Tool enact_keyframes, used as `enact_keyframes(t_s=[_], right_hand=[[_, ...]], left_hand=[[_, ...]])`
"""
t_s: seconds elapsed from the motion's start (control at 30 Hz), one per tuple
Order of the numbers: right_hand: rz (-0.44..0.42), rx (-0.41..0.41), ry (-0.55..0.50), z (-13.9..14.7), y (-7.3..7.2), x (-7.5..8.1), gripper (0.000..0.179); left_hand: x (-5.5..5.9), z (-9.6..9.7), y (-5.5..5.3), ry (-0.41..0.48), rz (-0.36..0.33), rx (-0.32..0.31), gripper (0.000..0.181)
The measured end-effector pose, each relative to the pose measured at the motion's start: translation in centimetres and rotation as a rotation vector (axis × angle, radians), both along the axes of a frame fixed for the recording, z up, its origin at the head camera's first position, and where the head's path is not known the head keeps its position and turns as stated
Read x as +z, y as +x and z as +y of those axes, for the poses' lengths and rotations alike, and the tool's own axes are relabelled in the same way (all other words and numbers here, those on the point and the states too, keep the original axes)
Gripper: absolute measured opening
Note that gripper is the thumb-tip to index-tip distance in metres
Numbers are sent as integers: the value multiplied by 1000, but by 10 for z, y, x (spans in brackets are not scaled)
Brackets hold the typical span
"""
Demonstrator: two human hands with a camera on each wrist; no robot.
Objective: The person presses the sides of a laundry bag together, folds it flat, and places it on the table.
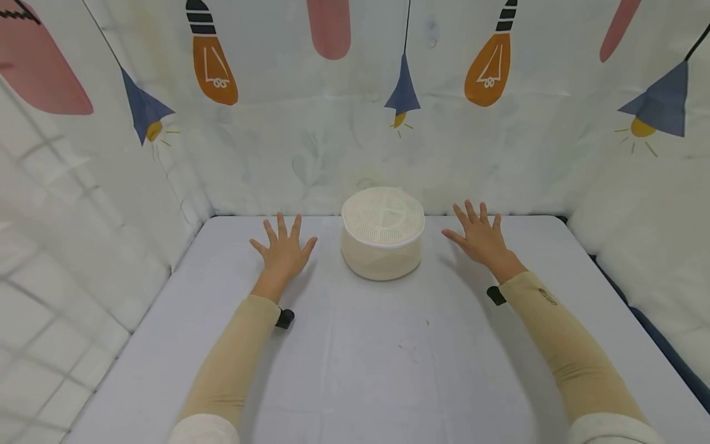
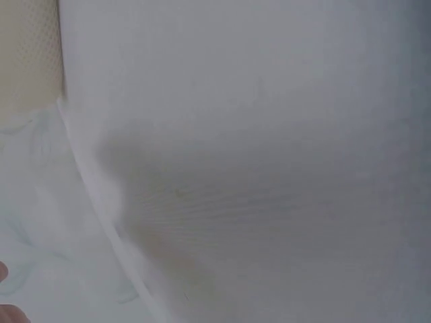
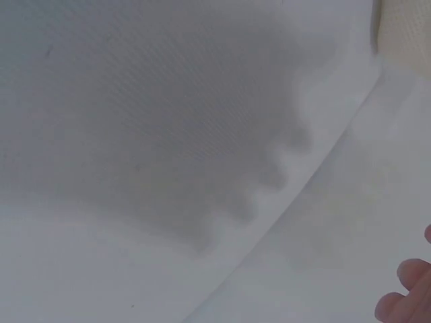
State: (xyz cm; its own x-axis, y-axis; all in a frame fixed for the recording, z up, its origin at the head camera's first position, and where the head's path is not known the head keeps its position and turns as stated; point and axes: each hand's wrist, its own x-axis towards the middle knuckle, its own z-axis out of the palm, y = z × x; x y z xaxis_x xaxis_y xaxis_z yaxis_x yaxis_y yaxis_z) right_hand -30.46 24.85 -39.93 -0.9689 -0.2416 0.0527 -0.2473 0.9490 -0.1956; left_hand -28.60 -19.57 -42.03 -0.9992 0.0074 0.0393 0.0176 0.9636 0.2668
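Note:
A round, cream-coloured, drum-shaped fabric item (image 1: 381, 237) with a mesh top and a white rim sits at the far middle of the table. To its left is my left hand (image 1: 283, 254), fingers spread wide and holding nothing. My right hand (image 1: 482, 239) is on the other side, also with straight, spread fingers and nothing in it. Neither hand touches the item; shadows fall on the cloth beneath both. Part of the mesh item (image 2: 28, 54) shows at the upper left in the left wrist view, and its edge (image 3: 408, 33) at the upper right in the right wrist view.
A white cloth covers the table (image 1: 366, 370). Close behind its far edge hangs a pale curtain (image 1: 266, 148) printed with lamps and bulbs. White grid-patterned sheeting (image 1: 50, 296) borders the left side, and more pale sheeting (image 1: 654, 234) the right.

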Motion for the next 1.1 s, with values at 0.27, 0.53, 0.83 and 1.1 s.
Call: enact_keyframes(t_s=[0.27,0.53,0.83,1.1], right_hand=[[-12,5,-18,-1,3,1,92],[-15,13,-20,-3,6,4,92],[-27,28,-57,-7,11,10,90],[4,56,-89,-9,11,13,88]], left_hand=[[3,7,4,-37,10,-22,78],[6,13,8,-38,24,-38,78],[13,17,11,20,81,-86,76],[17,21,9,64,136,-110,74]])
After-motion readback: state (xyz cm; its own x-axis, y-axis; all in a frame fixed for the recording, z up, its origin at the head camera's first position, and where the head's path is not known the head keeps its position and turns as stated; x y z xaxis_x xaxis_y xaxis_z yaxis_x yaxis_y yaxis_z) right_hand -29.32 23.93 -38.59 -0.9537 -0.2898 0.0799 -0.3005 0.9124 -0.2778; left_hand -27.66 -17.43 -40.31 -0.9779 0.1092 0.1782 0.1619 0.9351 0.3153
